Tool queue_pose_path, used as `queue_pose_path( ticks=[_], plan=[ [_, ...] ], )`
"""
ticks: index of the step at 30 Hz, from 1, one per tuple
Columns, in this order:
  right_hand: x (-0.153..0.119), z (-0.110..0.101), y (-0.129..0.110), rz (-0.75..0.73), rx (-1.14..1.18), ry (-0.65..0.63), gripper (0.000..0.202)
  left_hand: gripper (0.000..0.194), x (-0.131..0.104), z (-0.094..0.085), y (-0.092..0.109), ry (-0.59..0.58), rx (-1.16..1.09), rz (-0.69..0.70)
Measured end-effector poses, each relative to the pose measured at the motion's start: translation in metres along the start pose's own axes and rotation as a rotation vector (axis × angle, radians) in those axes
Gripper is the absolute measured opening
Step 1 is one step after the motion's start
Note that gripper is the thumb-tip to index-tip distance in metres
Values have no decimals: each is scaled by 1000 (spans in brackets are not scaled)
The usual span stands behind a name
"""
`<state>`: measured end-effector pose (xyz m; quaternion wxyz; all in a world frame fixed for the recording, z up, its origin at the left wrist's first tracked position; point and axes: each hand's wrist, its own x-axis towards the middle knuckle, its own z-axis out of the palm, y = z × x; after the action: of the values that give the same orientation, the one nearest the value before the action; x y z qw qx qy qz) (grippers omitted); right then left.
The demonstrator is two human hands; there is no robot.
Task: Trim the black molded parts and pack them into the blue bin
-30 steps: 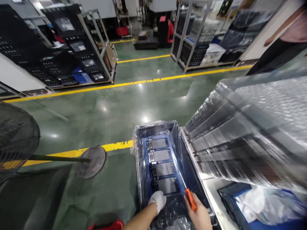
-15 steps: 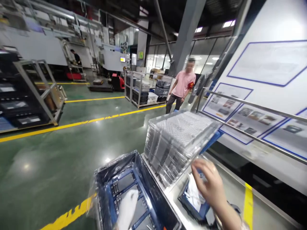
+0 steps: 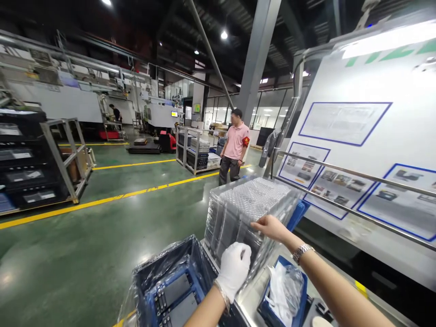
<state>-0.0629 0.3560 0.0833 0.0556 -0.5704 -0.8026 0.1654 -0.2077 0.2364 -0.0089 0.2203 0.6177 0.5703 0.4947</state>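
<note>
My left hand (image 3: 235, 267), in a white glove, is curled against the near side of a stack wrapped in clear plastic (image 3: 223, 220). Whatever its fingers may hold is hidden. My bare right hand (image 3: 268, 226), with a metal watch at the wrist, has its fingertips pinched together at the stack's upper near edge. What lies in the pinch is too small to make out. Bubble wrap (image 3: 260, 193) covers the stack's top. Below and left of the gloved hand stands a dark blue crate (image 3: 200, 259), lined with clear film and holding flat dark parts (image 3: 175, 288).
A small blue bin (image 3: 301, 309) holds white cloth and clear plastic. A metal rail (image 3: 340, 200) runs before a notice board (image 3: 340, 159). One person (image 3: 235, 145) stands beyond the stack, near a wheeled rack (image 3: 185, 152). Black crates (image 3: 23, 175) are piled at left.
My left hand has moved up and right out of the crate to the wrapped stack. My right hand has moved up and left to the stack's edge. The view has tilted up.
</note>
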Motion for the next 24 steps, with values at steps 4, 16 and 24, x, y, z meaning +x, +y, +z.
queue_pose_path(
  ticks=[4, 16, 24],
  plan=[
    [-1, -1, -4, 10, -57, -16, 30, 24, 13, 9, 7, -14, 49, 49],
    [10, -8, -11, 119, -175, -67, 29, 22, 26, 27, 10, 87, 136, 201],
    [3, -3, -23, 137, -368, 18, 26, 48, 66, 40, 12, 74, 374, 286]
  ],
)
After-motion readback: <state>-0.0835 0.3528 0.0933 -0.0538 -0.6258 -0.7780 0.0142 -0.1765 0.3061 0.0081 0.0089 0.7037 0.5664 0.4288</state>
